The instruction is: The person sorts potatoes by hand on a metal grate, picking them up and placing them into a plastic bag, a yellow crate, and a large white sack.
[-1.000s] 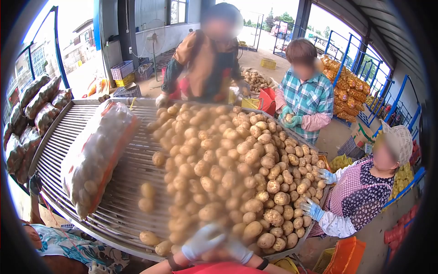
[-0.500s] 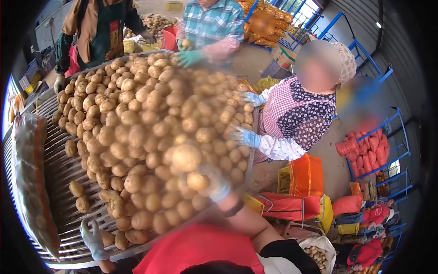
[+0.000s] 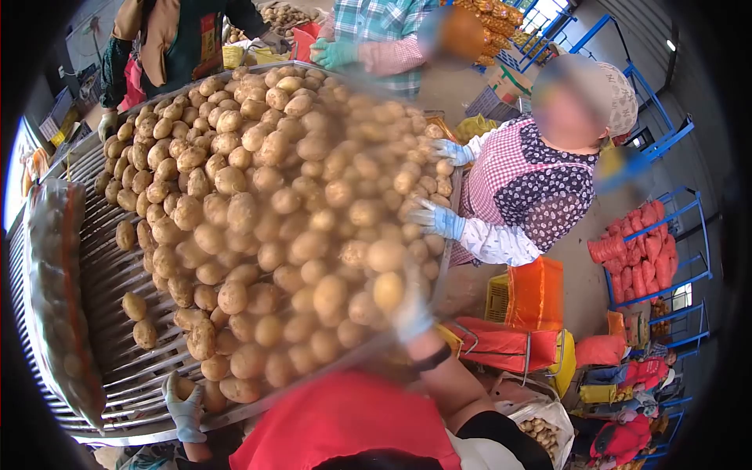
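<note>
My left hand (image 3: pixel 184 410), in a pale glove at the lower left edge of the slatted table, has its fingers around a potato (image 3: pixel 186 388). Blurred by motion, my right hand (image 3: pixel 413 304) is at the near right side of the heap, its fingers closed against a yellowish potato (image 3: pixel 388 292). Another potato (image 3: pixel 386 255) is right above that one. Many potatoes (image 3: pixel 231 180) lie piled across the slatted table (image 3: pixel 106 274). Two loose ones (image 3: pixel 134 306) lie apart on the slats.
A filled net bag (image 3: pixel 55 290) lies along the left side. A co-worker's gloved hands (image 3: pixel 440 219) touch the heap's right edge; two more people stand at the far side. Orange and red bags (image 3: pixel 535 294) and an open sack of potatoes (image 3: pixel 540 435) are at the right.
My right hand has moved right with the yellowish potato. My left hand has moved onto the potato beside it. The far co-worker's teal-gloved hands have come together, and the view has shifted slightly.
</note>
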Demonstrator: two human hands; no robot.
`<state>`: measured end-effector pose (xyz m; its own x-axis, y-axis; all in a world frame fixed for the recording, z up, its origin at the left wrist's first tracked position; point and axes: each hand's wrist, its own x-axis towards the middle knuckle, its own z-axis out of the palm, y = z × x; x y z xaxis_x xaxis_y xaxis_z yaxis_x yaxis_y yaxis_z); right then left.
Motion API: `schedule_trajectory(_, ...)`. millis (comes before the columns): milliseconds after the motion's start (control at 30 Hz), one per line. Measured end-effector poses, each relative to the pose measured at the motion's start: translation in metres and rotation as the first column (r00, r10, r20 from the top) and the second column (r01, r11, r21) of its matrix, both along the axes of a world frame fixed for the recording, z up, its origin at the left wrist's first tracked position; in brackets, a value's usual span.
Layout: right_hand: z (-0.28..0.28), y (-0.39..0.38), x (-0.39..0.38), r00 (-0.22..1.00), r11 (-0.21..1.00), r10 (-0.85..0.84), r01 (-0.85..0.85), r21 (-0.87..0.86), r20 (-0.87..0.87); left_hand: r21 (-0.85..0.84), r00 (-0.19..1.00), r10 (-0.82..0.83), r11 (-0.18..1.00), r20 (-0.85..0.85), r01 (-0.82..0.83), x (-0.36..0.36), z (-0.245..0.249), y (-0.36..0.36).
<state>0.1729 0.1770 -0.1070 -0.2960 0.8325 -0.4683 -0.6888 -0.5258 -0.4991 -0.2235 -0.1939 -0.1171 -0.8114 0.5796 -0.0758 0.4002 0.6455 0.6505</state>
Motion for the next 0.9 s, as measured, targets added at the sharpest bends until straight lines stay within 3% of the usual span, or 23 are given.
schedule_trajectory(33, -0.035, -0.004, 0.026, 0.987, 0.998, 0.044, -0.052, -0.046, -0.152, -0.058, 0.999, -0.028, 0.998, -0.046, 0.025, -0.006, -0.002, -0.007)
schedule_trajectory(67, 0.019, -0.017, 0.032, 0.998, 0.994, 0.033, -0.039, -0.098, -0.060, -0.051, 0.998, -0.036, 0.998, -0.061, 0.033, -0.002, 0.003, 0.001)
schedule_trajectory(100, 0.019, -0.029, 0.054, 0.994, 0.993, -0.008, 0.021, -0.118, 0.112, -0.036, 0.998, -0.026, 0.999, -0.059, 0.024, -0.001, 0.002, 0.003)
schedule_trajectory(133, -0.021, -0.039, 0.091, 0.990, 0.995, 0.005, 0.009, -0.095, 0.144, -0.049, 0.998, -0.016, 0.999, -0.060, 0.013, 0.002, 0.006, 0.007)
schedule_trajectory(167, -0.031, -0.058, 0.117, 0.944, 0.991, 0.020, 0.025, -0.133, 0.330, -0.065, 0.998, -0.008, 0.998, -0.062, 0.004, 0.005, 0.010, 0.011)
schedule_trajectory(200, -0.025, -0.074, 0.130, 0.921, 0.992, 0.034, 0.016, -0.125, 0.388, -0.064, 0.997, -0.014, 0.998, -0.078, 0.008, 0.006, 0.011, 0.013)
schedule_trajectory(367, -0.137, -0.118, 0.197, 0.815, 0.880, 0.101, 0.194, -0.433, 0.570, -0.102, 0.970, -0.093, 0.992, -0.227, 0.071, 0.005, 0.006, 0.028)
schedule_trajectory(433, -0.168, -0.112, 0.211, 0.257, 0.996, 0.081, 0.011, -0.086, 0.963, -0.122, 0.928, -0.171, 0.983, -0.331, 0.137, 0.014, 0.015, 0.048)
schedule_trajectory(467, -0.185, -0.101, 0.204, -0.046, 0.982, -0.062, -0.180, 0.053, 0.997, -0.086, 0.910, -0.234, 0.972, -0.342, 0.218, 0.018, 0.022, 0.063)
schedule_trajectory(500, -0.170, -0.086, 0.180, 0.057, 0.965, -0.204, -0.155, 0.211, 0.977, -0.052, 0.887, -0.272, 0.961, -0.374, 0.273, 0.022, 0.032, 0.074)
schedule_trajectory(533, -0.131, -0.069, 0.142, 0.228, 0.906, -0.352, -0.160, 0.391, 0.908, -0.044, 0.863, -0.338, 0.937, -0.376, 0.347, 0.024, 0.038, 0.084)
schedule_trajectory(567, -0.086, -0.060, 0.105, 0.285, 0.861, -0.388, -0.228, 0.455, 0.876, -0.039, 0.834, -0.408, 0.904, -0.372, 0.425, 0.025, 0.042, 0.090)
schedule_trajectory(633, -0.034, -0.048, 0.051, 0.196, 0.546, -0.607, -0.602, 0.583, 0.770, 0.034, 0.841, -0.425, 0.887, -0.334, 0.461, 0.023, 0.046, 0.094)
schedule_trajectory(700, 0.013, -0.037, -0.014, 0.437, 0.179, -0.562, -0.765, 0.619, 0.703, 0.232, 0.967, -0.195, 0.945, -0.165, 0.230, 0.008, 0.030, 0.087)
schedule_trajectory(733, 0.009, -0.039, -0.043, 0.485, 0.079, -0.483, -0.805, 0.588, 0.729, 0.314, 0.994, -0.091, 0.944, -0.054, 0.104, 0.003, 0.026, 0.081)
schedule_trajectory(767, 0.010, -0.042, -0.070, 0.492, -0.060, -0.430, -0.852, 0.520, 0.757, 0.232, 0.959, -0.048, 0.966, -0.279, 0.115, -0.004, 0.035, 0.082)
schedule_trajectory(800, 0.000, -0.046, -0.094, 0.489, -0.171, -0.375, -0.872, 0.459, 0.788, 0.265, 0.944, 0.033, 0.962, -0.328, 0.059, -0.013, 0.038, 0.083)
schedule_trajectory(833, -0.023, -0.051, -0.110, 0.411, -0.282, -0.428, -0.907, 0.313, 0.805, 0.299, 0.922, 0.111, 0.954, -0.371, 0.005, -0.023, 0.039, 0.085)
schedule_trajectory(900, -0.036, -0.063, -0.136, 0.244, -0.287, -0.541, -0.953, 0.096, 0.805, 0.175, 0.829, 0.261, 0.964, -0.494, -0.200, -0.039, 0.052, 0.098)
